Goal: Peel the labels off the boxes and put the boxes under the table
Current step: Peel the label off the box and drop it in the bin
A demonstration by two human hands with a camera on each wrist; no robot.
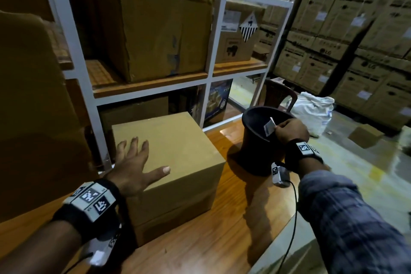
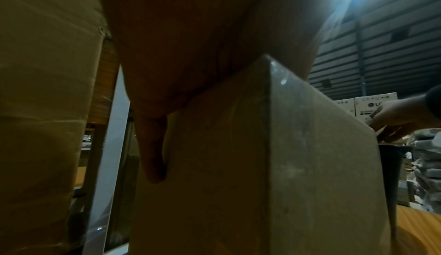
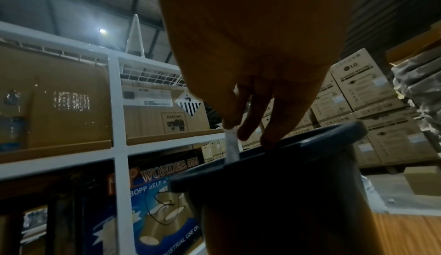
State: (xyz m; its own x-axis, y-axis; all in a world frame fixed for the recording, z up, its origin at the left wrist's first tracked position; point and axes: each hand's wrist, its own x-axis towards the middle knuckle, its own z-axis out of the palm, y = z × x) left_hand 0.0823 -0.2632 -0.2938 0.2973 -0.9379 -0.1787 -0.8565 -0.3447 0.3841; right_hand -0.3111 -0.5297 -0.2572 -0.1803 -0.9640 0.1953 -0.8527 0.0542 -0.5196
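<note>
Label off, held over bin; box not yet stowed.
Right hand [image 1: 291,131] pinched peeled label [image 1: 269,126] above dark bucket [image 1: 251,140]. Left hand [image 1: 133,168] lay flat, fingers spread, on plain box [image 1: 178,162], which sat on the table [image 1: 233,240]; moving it underneath remained.

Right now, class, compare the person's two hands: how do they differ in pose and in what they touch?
The left hand lies flat, fingers spread, on the top of the cardboard box; the right hand is curled, pinching a white label. The left rests on the box; the right hangs above the dark bucket. Both wear black wristbands.
</note>
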